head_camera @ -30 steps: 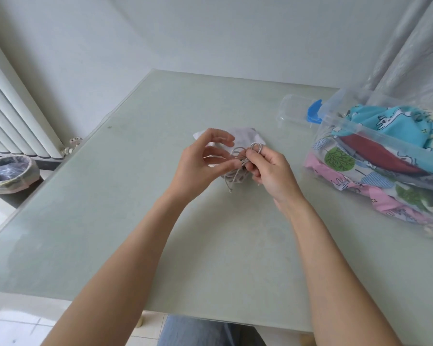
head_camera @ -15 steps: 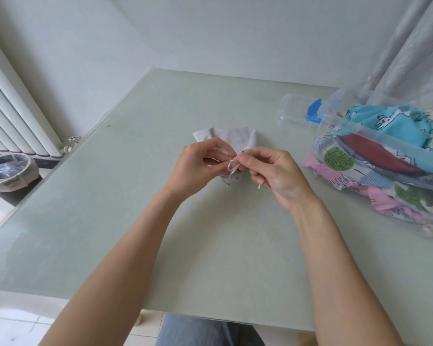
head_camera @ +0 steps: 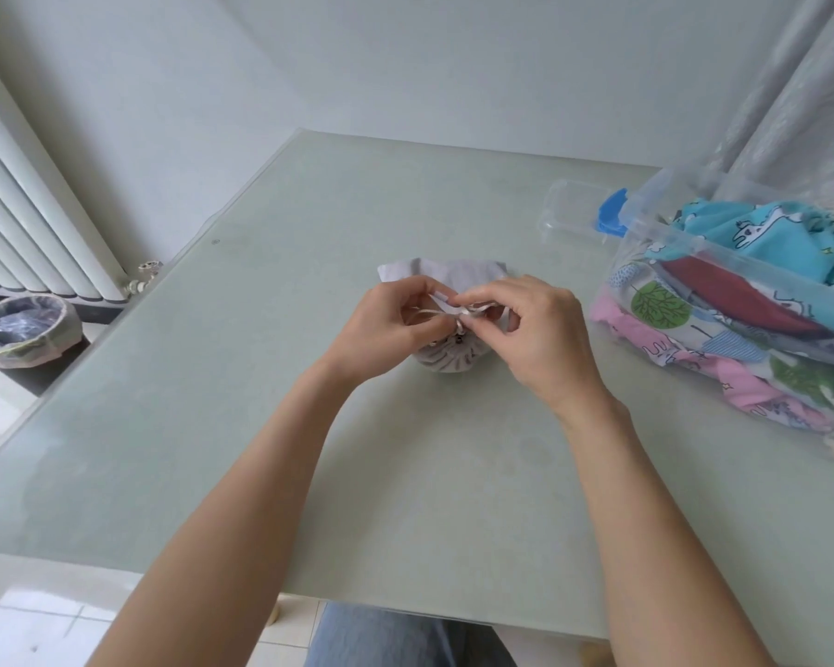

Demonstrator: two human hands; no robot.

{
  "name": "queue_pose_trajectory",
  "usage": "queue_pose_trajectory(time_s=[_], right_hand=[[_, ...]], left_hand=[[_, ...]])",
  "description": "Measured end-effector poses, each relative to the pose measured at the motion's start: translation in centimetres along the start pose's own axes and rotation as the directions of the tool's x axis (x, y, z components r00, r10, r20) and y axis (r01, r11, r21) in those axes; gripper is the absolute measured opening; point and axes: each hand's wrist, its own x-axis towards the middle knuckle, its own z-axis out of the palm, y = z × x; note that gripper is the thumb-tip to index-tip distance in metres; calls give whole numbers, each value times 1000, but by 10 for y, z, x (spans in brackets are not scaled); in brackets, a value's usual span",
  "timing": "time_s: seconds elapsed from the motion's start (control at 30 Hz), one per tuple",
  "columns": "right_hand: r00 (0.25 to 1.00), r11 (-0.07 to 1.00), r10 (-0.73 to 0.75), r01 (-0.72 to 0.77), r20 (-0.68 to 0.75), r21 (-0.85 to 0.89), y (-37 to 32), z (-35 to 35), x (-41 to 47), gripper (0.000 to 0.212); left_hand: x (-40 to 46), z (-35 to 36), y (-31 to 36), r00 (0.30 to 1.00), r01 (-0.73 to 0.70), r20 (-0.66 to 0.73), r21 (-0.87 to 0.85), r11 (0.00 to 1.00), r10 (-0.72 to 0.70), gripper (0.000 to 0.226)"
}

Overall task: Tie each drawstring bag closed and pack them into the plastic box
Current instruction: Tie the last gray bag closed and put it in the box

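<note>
A small grey drawstring bag (head_camera: 446, 274) lies in the middle of the table, its gathered mouth (head_camera: 449, 361) facing me. My left hand (head_camera: 386, 329) and my right hand (head_camera: 533, 329) meet over the mouth, each pinching a strand of the pale drawstring (head_camera: 463, 314), which crosses between their fingertips. At the right stands the clear plastic box (head_camera: 646, 211), filled with several tied bags: a turquoise one (head_camera: 752, 233), a red one, a tree-print one (head_camera: 660, 300) and a pink one (head_camera: 646, 339).
The box's clear lid with a blue clip (head_camera: 610, 219) lies behind the box. The glass table's (head_camera: 213, 426) front edge is close to my body. A radiator (head_camera: 15, 209) and a lined waste bin (head_camera: 18, 329) stand on the floor at the left.
The bag's mouth has been drawn tight into a gathered bunch. Both hands have shifted slightly and now hold the cord ends crossed above it.
</note>
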Motion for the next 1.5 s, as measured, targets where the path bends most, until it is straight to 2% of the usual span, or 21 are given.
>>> queue_pose_trajectory(time_s=[0.13, 0.2, 0.33, 0.47, 0.63, 0.7, 0.77, 0.87, 0.93, 0.97, 1.1, 1.27, 1.4, 1.5], right_hand=[[994, 960, -109, 102, -10, -260, -3, 8, 1, 6], [984, 942, -162, 132, -73, -310, -5, 7, 1, 2], [931, 941, -304, 262, -199, -214, -3, 4, 2, 6], [903, 948, -319, 301, -287, -106, -1, 5, 2, 13], [911, 953, -301, 301, -281, -42, 1, 4, 3, 7], [920, 955, -291, 297, -262, -14, 5, 3, 2, 9], [927, 955, -284, 297, -245, 16, 8, 3, 2, 8], [929, 951, -294, 308, -225, 29, 10, 5, 1, 5], [941, 957, -258, 280, -220, 75, 11, 6, 1, 3], [952, 962, -214, 244, -217, 120, 12, 5, 1, 2], [987, 941, -9, 64, -162, 332, 13, 5, 0, 9], [973, 790, 226, -159, -40, 592, 12, -1, 1, 11], [971, 749, 240, -183, -3, 637, 13, -5, 2, 3], [951, 787, 299, -198, -81, 584, 15, -6, 3, 6]], left_hand=[[-1, 1, 1, 1000, -21, -16, 65, 998, 22, 20], [-2, 1, 5, 999, -35, 20, 17, 999, 34, 19], [-5, -3, 10, 997, 17, 73, -214, 977, -2, 19], [-6, -2, 11, 993, -44, 106, -146, 988, 60, 22], [-5, -5, 13, 997, -62, 33, -212, 975, 70, 6], [-4, -4, 12, 995, -93, 16, -121, 988, 96, 6], [-4, -3, 7, 981, -190, 0, 125, 974, 192, 9], [-3, -2, 0, 926, -332, 11, 495, 803, 377, 19], [-2, -5, -2, 899, -339, -22, 599, 725, 438, 23], [-2, -7, -2, 897, -326, -47, 601, 729, 440, 23], [-5, -7, 5, 938, -270, -99, 393, 879, 333, 10], [-8, -10, 7, 935, -230, -186, 330, 915, 302, 15], [-8, -12, 8, 960, -153, -212, 154, 976, 183, 20], [-8, -14, 8, 964, -99, -241, 58, 993, 110, 25]])
